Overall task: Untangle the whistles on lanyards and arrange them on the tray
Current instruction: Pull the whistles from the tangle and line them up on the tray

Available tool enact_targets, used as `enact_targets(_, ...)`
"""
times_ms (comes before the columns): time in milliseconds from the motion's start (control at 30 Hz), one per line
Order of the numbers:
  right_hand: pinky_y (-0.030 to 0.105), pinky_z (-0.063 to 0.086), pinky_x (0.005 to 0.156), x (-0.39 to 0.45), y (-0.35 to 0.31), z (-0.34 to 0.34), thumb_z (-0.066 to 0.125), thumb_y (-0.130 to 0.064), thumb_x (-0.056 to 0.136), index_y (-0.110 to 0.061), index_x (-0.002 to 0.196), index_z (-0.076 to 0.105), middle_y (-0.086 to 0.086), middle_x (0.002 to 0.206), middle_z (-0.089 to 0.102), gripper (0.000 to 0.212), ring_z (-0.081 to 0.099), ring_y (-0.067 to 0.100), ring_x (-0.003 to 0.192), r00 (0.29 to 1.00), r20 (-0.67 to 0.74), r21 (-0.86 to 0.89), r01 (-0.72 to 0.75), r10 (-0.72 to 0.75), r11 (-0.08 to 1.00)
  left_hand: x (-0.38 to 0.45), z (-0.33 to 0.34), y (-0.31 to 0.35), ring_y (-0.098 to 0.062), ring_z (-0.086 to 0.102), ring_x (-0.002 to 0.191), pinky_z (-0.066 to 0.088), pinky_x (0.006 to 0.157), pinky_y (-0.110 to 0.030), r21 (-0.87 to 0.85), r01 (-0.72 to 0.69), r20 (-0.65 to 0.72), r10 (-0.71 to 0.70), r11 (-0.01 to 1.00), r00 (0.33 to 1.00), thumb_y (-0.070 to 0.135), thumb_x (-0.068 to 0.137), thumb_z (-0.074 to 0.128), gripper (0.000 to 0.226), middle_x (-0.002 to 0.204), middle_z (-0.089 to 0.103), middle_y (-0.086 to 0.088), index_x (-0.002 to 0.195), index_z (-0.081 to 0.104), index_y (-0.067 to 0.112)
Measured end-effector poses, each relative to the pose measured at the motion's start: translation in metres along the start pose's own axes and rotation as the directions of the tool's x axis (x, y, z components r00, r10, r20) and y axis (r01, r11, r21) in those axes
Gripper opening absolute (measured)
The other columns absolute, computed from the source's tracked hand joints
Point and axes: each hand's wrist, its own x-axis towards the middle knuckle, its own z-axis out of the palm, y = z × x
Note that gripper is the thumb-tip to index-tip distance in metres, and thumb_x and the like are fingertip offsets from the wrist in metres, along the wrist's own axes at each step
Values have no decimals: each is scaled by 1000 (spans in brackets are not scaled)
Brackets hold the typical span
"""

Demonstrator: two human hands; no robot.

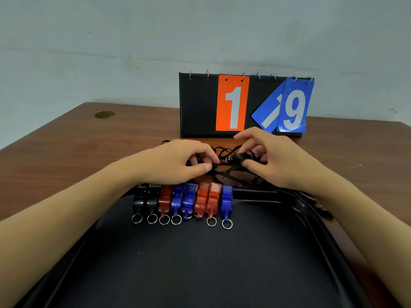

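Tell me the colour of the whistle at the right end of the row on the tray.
Blue, translucent plastic whistle with a metal ring; head view shows it.

Eight whistles (182, 202) along tray (311, 221) edge

On the black ring-bound flip scoreboard (198, 105) at the far side of the brown wooden bench (66, 152), an orange card (232, 103) shows a white "1". At the scoreboard's right end a blue card (294, 105) reads "9" (another blue card (268, 114), askew beside it, shows a partly hidden "1").
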Motion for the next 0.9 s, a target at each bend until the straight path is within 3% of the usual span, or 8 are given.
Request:
enact_targets(167,10,50,69,-2,-6,-4,72,-22,92,-35,124,53,-19,98,61,40,61,-5,85,998,-43,-18,39,-40,999,1,1,-3,9,64,97,50,79,-7,-30,5,-2,-5,1000,1000,29,104,58,32,110,68,18,134,57,37)
enact_targets(267,21,55,82,-2,-3,-2,71,-23,92,-35,116,65,-18,106,61,28,62,0,98,999,-18,29,50,-49,998,1,1,-2,9,64,99,50,79,-9,-25,12,14,-12,1000,1000,31,103,58,34,111,68,19,136,54,39)
enact_targets(367,30,56,98,-3,-7,-6,74,-26,90,-36,121,68,-13,121,62,33,65,7,111,1000,16,178,12,-16,984,0,1,-1,7,65,98,53,82,-13,-51,13,-7,-13,999,1000,30,103,58,34,111,69,18,136,54,38)
enact_targets(433,26,53,101,-5,-12,-9,71,-31,92,-37,127,65,-12,126,63,36,66,5,114,999,32,273,-20,12,962,-1,1,-2,5,66,97,55,85,-16,-70,8,-39,-10,998,999,29,103,59,34,111,70,17,136,56,35)
enact_targets(567,10,52,89,-6,-15,-11,67,-27,96,-34,123,67,-15,113,72,28,70,-3,101,996,-64,328,-43,68,944,0,0,-3,4,67,98,57,88,-21,-83,15,-77,-21,996,997,30,103,59,30,111,70,16,133,58,35)
enact_targets(767,21,58,93,-6,-15,-9,71,-15,93,-28,109,66,-8,107,75,21,73,2,97,979,-171,462,-24,115,887,0,1,0,4,66,98,51,78,-12,-98,22,-141,-36,995,989,36,104,56,37,110,69,18,140,51,34)
enact_targets(900,31,60,93,-5,-19,-4,73,-14,91,-24,118,62,-4,111,74,31,77,13,95,992,-102,529,-12,77,849,-1,-1,8,9,63,91,47,73,-5,-143,-18,-265,-21,990,964,38,104,53,31,102,69,17,135,57,33)
